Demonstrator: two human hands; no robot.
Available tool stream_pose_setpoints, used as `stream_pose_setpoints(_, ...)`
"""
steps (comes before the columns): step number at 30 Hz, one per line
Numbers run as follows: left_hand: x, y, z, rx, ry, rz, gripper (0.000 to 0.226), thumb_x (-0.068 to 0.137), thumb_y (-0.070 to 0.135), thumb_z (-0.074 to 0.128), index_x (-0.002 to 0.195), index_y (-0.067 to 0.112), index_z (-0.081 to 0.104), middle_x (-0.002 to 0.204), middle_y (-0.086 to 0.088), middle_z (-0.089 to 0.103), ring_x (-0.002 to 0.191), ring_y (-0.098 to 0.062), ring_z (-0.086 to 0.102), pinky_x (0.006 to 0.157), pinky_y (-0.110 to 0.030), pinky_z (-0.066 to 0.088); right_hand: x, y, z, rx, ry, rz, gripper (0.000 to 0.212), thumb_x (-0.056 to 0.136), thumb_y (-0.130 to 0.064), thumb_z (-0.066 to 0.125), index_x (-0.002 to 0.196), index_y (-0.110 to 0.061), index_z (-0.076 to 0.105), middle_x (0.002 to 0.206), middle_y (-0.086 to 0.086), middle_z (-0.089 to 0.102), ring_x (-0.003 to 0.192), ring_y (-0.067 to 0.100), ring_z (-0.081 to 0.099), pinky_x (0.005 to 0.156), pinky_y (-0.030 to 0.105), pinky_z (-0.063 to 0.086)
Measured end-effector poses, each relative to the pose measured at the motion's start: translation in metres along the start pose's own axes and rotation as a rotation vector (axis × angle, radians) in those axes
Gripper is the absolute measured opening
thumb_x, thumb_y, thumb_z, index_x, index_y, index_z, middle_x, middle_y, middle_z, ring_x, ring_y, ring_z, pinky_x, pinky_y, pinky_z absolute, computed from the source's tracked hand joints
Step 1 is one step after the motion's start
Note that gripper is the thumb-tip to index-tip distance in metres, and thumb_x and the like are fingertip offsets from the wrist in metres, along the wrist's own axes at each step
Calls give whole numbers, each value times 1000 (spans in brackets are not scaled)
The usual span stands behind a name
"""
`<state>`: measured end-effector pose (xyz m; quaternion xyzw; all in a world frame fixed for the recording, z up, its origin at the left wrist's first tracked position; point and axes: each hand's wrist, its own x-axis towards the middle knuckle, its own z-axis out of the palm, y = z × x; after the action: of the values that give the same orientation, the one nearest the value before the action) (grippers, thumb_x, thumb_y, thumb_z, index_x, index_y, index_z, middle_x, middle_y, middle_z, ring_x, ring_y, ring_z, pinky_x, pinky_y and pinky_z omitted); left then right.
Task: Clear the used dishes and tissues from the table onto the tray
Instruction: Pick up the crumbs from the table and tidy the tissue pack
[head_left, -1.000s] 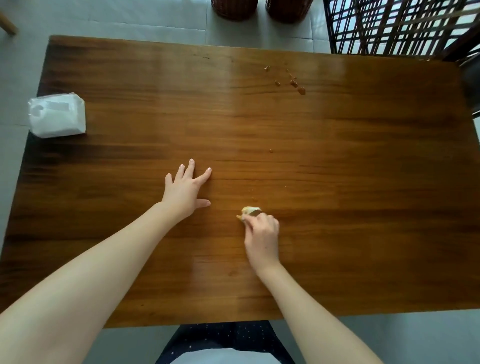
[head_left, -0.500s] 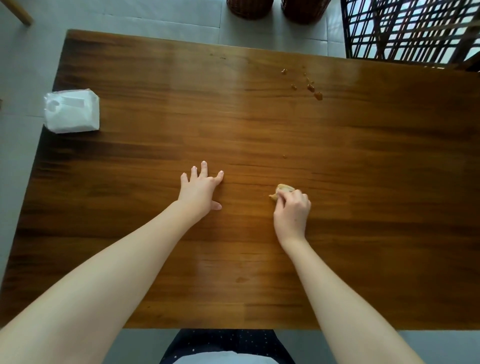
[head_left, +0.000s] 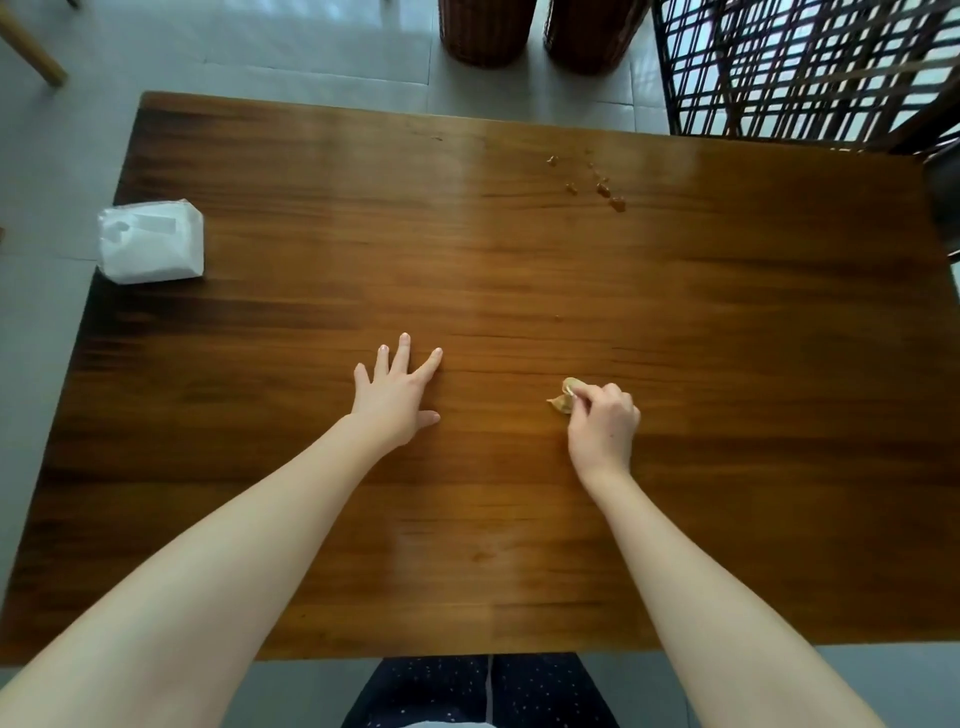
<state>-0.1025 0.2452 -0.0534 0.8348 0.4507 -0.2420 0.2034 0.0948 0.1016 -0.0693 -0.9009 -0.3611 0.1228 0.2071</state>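
My right hand (head_left: 602, 421) is closed on a crumpled, stained tissue (head_left: 563, 399) and presses it onto the wooden table (head_left: 519, 249) right of centre. Only the tissue's left end shows past my fingers. My left hand (head_left: 397, 392) lies flat on the table with fingers spread, to the left of the tissue and holding nothing. Several small brown food crumbs (head_left: 602, 187) lie at the far right part of the table. No tray or dishes are in view.
A white pack of tissues (head_left: 150, 241) sits on the table's far left edge. Beyond the far edge stand two wicker baskets (head_left: 488, 31) on the floor and a dark lattice chair (head_left: 805, 67) at the right corner.
My right hand with the tissue slid right across the table over the past second. My left hand stayed flat in place. The view shifted slightly.
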Motion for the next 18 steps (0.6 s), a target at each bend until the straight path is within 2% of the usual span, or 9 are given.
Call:
stream_pose_setpoints(4, -17, 12, 7, -25, 83, 15, 85, 94, 37, 55, 151, 34, -10, 159, -10, -15, 146, -38, -5, 115, -55, 11, -25, 31, -15, -31, -28, 22, 22, 92, -12, 59, 111, -15, 69, 96, 3, 65, 90, 16, 54, 88, 34, 43)
stream_pose_setpoints(10, -45, 67, 18, -14, 130, 110, 76, 98, 31, 48, 151, 33, -5, 159, -9, -14, 147, -34, -4, 116, -53, 8, -89, 66, -31, -5, -115, 6, 20, 92, -15, 59, 109, -17, 70, 96, -3, 64, 90, 11, 53, 88, 27, 42)
stream_pose_setpoints(13, -58, 107, 26, -18, 149, 137, 73, 99, 29, 47, 151, 34, -3, 160, -9, -12, 147, -33, -4, 116, -53, 7, -102, 88, -56, 73, -70, 14, 19, 91, -16, 60, 107, -18, 70, 96, -4, 65, 87, 7, 51, 85, 24, 41)
stream_pose_setpoints(18, -82, 197, 45, -3, 139, 189, 72, 99, 26, 47, 152, 33, -1, 160, -9, -10, 147, -32, -3, 116, -52, 9, -106, 153, -126, 147, 85, 32, 18, 90, -14, 62, 106, -15, 71, 95, 0, 68, 86, 11, 54, 81, 34, 50)
